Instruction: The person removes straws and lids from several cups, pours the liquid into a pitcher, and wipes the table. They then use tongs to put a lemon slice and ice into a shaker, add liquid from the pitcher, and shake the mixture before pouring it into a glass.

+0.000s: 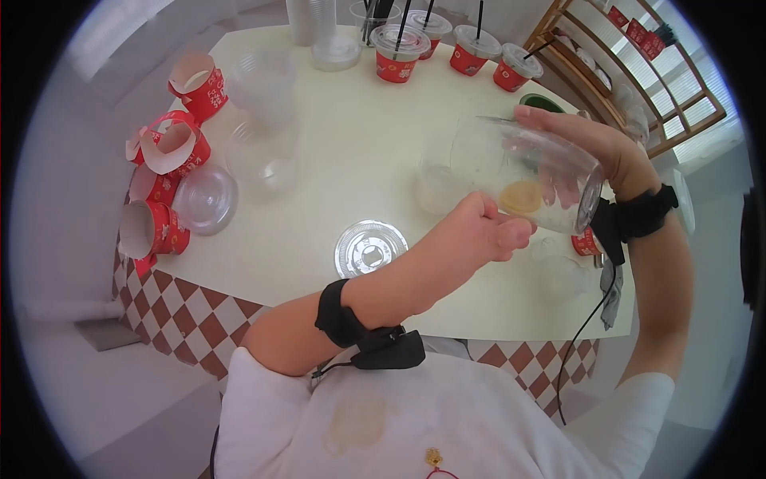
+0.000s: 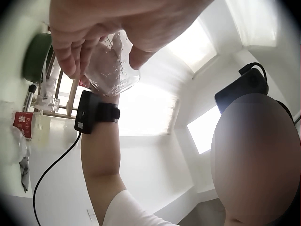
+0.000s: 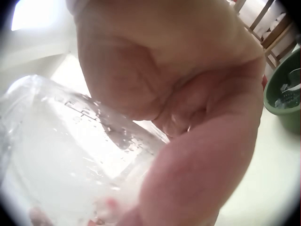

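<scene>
A clear measuring cup [image 1: 495,148], wet inside with a round yellowish patch toward its lower side, is tilted nearly on its side above the table's right part. My right hand [image 1: 606,148] grips it around the right end, thumb on top, some fingers showing through the clear wall. Below it, my left hand [image 1: 491,231] has curled fingers at the cup's lower side. In the left wrist view, thumb and fingers [image 2: 77,59] lie on either side of the wet wall. Fine scale marks and droplets show on the cup [image 3: 89,127] in the right wrist view. A faint clear cup [image 1: 433,185] stands beneath it.
Red paper sleeves [image 1: 187,148] and a clear dome lid [image 1: 206,199] line the table's left. A flat lid [image 1: 371,249] lies near the front. Several lidded red-sleeved cups [image 1: 395,64] with straws stand at the back. A green basin [image 3: 284,89] sits beyond my right hand.
</scene>
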